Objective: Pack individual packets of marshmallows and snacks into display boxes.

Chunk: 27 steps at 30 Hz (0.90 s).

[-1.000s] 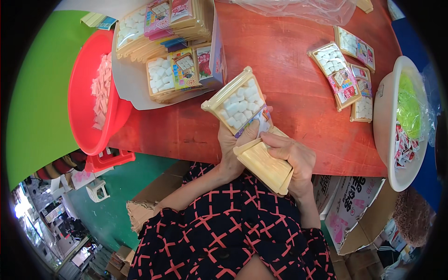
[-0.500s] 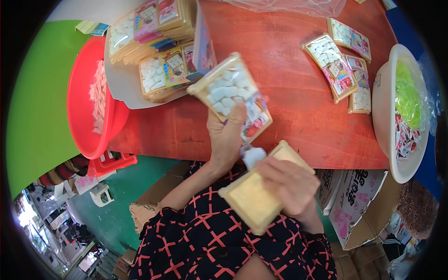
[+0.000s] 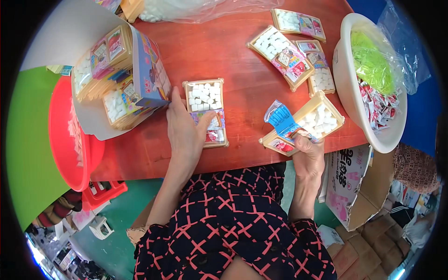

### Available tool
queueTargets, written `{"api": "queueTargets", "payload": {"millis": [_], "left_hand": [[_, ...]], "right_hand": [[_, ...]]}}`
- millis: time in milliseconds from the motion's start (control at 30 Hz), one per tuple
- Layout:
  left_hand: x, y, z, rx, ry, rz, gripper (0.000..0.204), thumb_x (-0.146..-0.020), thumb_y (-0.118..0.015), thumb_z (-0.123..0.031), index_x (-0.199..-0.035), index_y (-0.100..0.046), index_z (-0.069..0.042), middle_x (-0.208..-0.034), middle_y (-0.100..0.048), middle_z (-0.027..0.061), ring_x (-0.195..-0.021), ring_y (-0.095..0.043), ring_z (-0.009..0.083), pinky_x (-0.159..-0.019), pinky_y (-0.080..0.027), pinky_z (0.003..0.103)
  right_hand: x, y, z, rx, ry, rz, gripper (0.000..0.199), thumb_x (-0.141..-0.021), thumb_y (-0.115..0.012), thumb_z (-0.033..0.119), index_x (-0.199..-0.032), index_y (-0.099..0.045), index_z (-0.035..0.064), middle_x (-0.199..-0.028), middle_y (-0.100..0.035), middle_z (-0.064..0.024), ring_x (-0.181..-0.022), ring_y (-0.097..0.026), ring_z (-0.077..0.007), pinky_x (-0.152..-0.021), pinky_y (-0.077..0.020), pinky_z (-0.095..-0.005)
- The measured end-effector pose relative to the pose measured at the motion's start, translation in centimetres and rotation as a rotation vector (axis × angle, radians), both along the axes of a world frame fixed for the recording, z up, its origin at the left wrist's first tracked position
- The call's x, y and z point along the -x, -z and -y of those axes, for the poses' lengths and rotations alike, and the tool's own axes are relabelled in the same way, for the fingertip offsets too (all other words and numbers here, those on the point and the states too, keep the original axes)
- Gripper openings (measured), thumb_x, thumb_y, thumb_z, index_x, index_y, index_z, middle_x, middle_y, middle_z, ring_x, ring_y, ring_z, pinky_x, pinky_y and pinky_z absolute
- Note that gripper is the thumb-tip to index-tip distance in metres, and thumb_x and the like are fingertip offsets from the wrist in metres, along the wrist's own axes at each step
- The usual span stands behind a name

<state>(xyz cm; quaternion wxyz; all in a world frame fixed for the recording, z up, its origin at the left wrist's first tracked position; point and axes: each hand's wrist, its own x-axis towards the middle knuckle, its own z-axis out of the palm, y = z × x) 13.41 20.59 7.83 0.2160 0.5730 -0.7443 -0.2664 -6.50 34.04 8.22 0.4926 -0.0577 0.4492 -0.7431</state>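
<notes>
My left hand [image 3: 186, 130] has its fingers stretched up along the side of the display box [image 3: 151, 60]. Its thumb reaches over the lower part of a marshmallow pack [image 3: 205, 99] that lies on the table, a shallow tan tray with white pieces and a printed band. My right hand [image 3: 308, 156] grips another marshmallow tray [image 3: 333, 114], face up and tilted near the table's front edge. A blue printed wrapper [image 3: 282, 119] lies across that tray under my thumb; the fingers beneath are hidden. Inside the display box stand stacked marshmallow packs [image 3: 109, 49].
Several finished-looking packs [image 3: 280, 51] lie loosely overlapped at the back right. A white basin [image 3: 345, 51] with green film and small sachets stands at the right edge. At left is a red basin [image 3: 58, 121] of pale pink pieces. Clear plastic [image 3: 200, 11] lies at the back.
The pack my left hand held up now lies on the table beside the display box. My right hand's tray has turned from underside to face up and moved onto the table's right side.
</notes>
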Motion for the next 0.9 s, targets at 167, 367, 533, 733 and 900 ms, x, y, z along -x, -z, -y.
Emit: {"api": "queueTargets", "payload": {"millis": [167, 367, 533, 733, 900], "left_hand": [[-0.3, 0.1, -0.2, 0.168, 0.078, 0.051, 0.077, -0.070, -0.071, -0.021, -0.129, -0.029, 0.005, -0.118, -0.042, 0.0243, -0.102, -0.043, 0.0366, -0.088, -0.035, 0.042], [0.9, -4.2, -2.0, 0.289, 0.261, -0.061, 0.076, -0.065, -0.076, -0.019, -0.125, -0.036, 0.003, -0.115, -0.047, 0.0201, -0.107, -0.044, 0.0298, -0.088, -0.038, 0.040], [4.3, -3.3, -2.5, -0.641, 0.232, -0.754, 0.069, -0.065, -0.075, -0.003, -0.123, -0.039, -0.001, -0.104, -0.054, 0.0078, -0.096, -0.052, 0.0150, -0.082, -0.045, 0.029], [4.9, -3.1, -3.0, -0.812, 0.082, -1.044, 0.066, -0.066, -0.070, 0.010, -0.123, -0.039, -0.004, -0.095, -0.053, 0.0020, -0.085, -0.055, 0.0094, -0.075, -0.048, 0.022], [4.8, -3.7, -3.4, -0.756, 0.074, -1.091, 0.066, -0.066, -0.067, 0.012, -0.123, -0.039, -0.004, -0.091, -0.052, 0.0013, -0.082, -0.055, 0.0083, -0.073, -0.048, 0.022]], "right_hand": [[-0.1, 0.4, 0.4, 0.089, 0.009, 0.070, 0.068, -0.060, -0.078, 0.002, -0.120, -0.046, 0.0037, -0.102, -0.060, -0.0067, -0.092, -0.059, -0.0205, -0.085, -0.0470, -0.0358], [0.3, 1.1, 0.6, 0.125, -0.062, 0.078, 0.062, -0.061, -0.078, 0.004, -0.116, -0.049, 0.0026, -0.098, -0.061, -0.0066, -0.091, -0.060, -0.0210, -0.084, -0.0471, -0.0361], [-1.8, 0.3, 2.1, 0.086, -0.132, 0.072, 0.059, -0.062, -0.079, 0.008, -0.113, -0.051, 0.0022, -0.098, -0.062, -0.0071, -0.089, -0.060, -0.0197, -0.081, -0.0475, -0.0336], [-2.9, -0.2, 3.1, 0.035, -0.174, 0.173, 0.046, -0.064, -0.076, 0.005, -0.106, -0.056, 0.0003, -0.094, -0.064, -0.0078, -0.086, -0.061, -0.0166, -0.079, -0.0478, -0.0293], [-2.8, 0.2, 2.8, 0.130, -0.252, 0.247, 0.046, -0.065, -0.074, 0.001, -0.107, -0.055, 0.0001, -0.096, -0.064, -0.0080, -0.087, -0.061, -0.0169, -0.079, -0.0480, -0.0296]]}}
